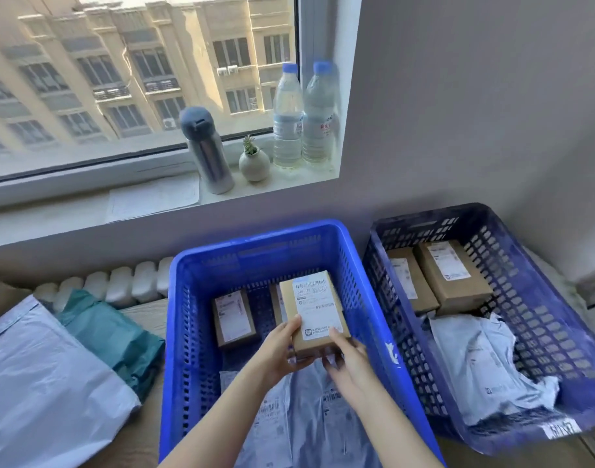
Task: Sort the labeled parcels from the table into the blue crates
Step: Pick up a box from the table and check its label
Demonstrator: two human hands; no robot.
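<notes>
L hand [282, 346] & R hand [348, 363] pinch box [314, 309] over center-frame crate [255, 244]; placing step. Next, prob: lower level, release.

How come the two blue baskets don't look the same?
The middle crate is bright blue; the right crate is darker, purplish blue. The left hand and right hand hold a cardboard box over the middle crate; no hand is at the right crate. The right crate's mailer bag is crumpled; the middle crate's mailer bags lie flatter. Both are slotted plastic and hold labeled boxes.
</notes>
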